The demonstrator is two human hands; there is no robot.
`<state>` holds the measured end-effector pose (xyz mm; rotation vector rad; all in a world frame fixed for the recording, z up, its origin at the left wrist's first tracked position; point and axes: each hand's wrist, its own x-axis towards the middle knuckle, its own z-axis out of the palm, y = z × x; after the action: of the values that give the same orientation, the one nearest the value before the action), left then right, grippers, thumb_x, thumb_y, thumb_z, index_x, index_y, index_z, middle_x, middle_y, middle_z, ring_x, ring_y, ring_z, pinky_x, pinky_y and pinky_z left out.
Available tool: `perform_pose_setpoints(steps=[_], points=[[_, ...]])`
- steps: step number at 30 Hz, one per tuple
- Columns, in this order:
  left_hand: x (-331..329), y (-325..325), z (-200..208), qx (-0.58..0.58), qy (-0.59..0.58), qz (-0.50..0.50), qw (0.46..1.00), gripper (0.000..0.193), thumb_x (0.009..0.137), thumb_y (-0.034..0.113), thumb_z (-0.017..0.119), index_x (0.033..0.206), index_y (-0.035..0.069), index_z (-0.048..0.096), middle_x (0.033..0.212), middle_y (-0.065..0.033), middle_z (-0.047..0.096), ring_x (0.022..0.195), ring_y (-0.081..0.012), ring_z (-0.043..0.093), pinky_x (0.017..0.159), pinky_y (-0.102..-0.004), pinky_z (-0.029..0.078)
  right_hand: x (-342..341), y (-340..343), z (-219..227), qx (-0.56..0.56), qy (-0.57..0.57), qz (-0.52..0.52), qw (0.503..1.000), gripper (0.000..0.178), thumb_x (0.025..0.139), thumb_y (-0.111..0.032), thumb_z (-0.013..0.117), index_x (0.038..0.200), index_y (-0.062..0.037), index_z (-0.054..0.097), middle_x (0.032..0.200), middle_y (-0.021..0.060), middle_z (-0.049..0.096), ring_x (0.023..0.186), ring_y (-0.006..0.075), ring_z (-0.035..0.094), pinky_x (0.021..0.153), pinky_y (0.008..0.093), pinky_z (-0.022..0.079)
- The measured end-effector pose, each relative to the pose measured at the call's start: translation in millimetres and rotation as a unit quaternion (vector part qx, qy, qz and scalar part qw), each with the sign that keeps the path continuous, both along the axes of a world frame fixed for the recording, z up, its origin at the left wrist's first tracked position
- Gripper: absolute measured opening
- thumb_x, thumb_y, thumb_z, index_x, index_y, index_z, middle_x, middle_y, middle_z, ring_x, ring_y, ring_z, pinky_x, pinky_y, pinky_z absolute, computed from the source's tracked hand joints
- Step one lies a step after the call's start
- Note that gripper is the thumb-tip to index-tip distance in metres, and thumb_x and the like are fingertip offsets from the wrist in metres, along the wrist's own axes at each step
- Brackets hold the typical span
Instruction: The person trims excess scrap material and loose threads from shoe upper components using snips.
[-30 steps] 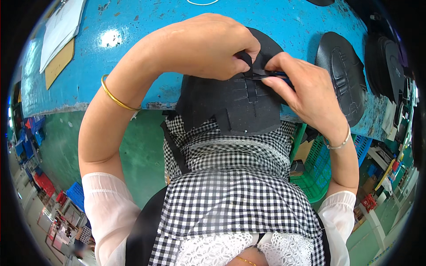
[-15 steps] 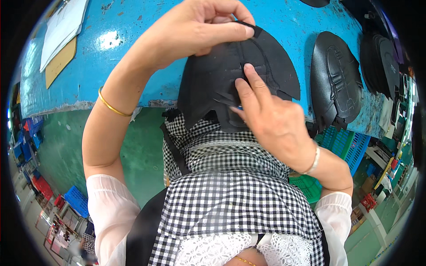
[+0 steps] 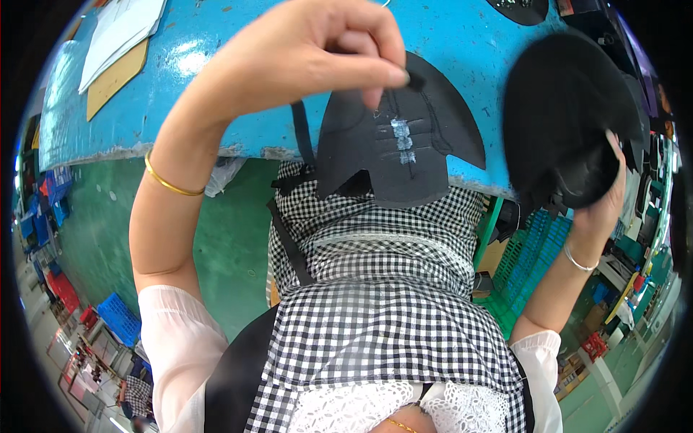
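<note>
On the blue table in front of me lies a rounded black panel (image 3: 361,155), notched along its near edge. Pale, shiny blue-white patches (image 3: 402,137) run down its middle, and stitched lines show beside them. My left hand (image 3: 336,58) hovers over the far part of this panel, thumb and forefinger pinched together. A dark bit shows at the thumb tip; whether it is held cannot be made out. At the right, my right hand (image 3: 606,187) grips another rounded black panel (image 3: 556,108) by its near edge. Most of its fingers are hidden behind that panel.
White papers (image 3: 119,43) and a tan board (image 3: 119,83) lie at the table's far left. Another black piece (image 3: 523,7) is at the far edge. A green crate (image 3: 523,252) stands below the table on the right. More black pieces sit behind the held panel.
My right hand has moved from the middle to the right, carrying a black panel. The panel in front now shows its pale patches. My left hand stays pinched, slightly nearer the camera.
</note>
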<state>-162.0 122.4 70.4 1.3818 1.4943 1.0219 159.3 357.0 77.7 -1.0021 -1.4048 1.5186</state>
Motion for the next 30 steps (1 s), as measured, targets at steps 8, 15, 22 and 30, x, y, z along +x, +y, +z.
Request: perform_pose_setpoints(steps=[8, 15, 22, 30], points=[[35, 13, -24, -0.047, 0.109, -0.081, 0.990, 0.014, 0.078, 0.015, 0.074, 0.084, 0.002, 0.073, 0.074, -0.0070, 0.069, 0.067, -0.0175, 0.062, 0.068, -0.0296, 0.050, 74, 41, 0, 0.056, -0.038, 0.022, 0.997, 0.021, 0.106, -0.020, 0.049, 0.117, -0.0016, 0.054, 0.084, 0.0026, 0.057, 0.052, 0.0023, 0.032, 0.043, 0.0194, 0.022], [45, 15, -35, -0.025, 0.215, -0.072, 0.974, 0.014, 0.076, 0.017, 0.077, 0.081, 0.005, 0.072, 0.076, -0.0086, 0.071, 0.070, -0.0262, 0.066, 0.068, -0.0356, 0.051, -14, -62, -15, 0.179, -0.204, 0.305, 0.913, 0.021, 0.099, 0.000, 0.054, 0.119, -0.0017, 0.052, 0.083, 0.0021, 0.056, 0.071, 0.0066, 0.053, 0.059, 0.0229, 0.042], [47, 16, -29, 0.030, 0.357, -0.050, 0.932, 0.017, 0.078, 0.020, 0.077, 0.081, 0.006, 0.069, 0.072, -0.0098, 0.067, 0.072, -0.0305, 0.065, 0.069, -0.0406, 0.050, -79, -66, -29, 0.468, -0.249, 0.506, 0.681, 0.019, 0.079, -0.006, 0.072, 0.092, -0.0092, 0.059, 0.076, 0.0053, 0.060, 0.071, 0.0234, 0.063, 0.059, 0.0349, 0.050], [24, 18, -29, -0.024, 0.289, -0.060, 0.955, 0.018, 0.081, 0.020, 0.073, 0.084, 0.002, 0.068, 0.073, -0.0139, 0.065, 0.073, -0.0327, 0.062, 0.070, -0.0413, 0.049, -90, -62, -32, 0.471, -0.231, 0.550, 0.649, 0.017, 0.080, -0.010, 0.072, 0.088, -0.0105, 0.057, 0.070, 0.0036, 0.056, 0.068, 0.0219, 0.061, 0.056, 0.0364, 0.048]])
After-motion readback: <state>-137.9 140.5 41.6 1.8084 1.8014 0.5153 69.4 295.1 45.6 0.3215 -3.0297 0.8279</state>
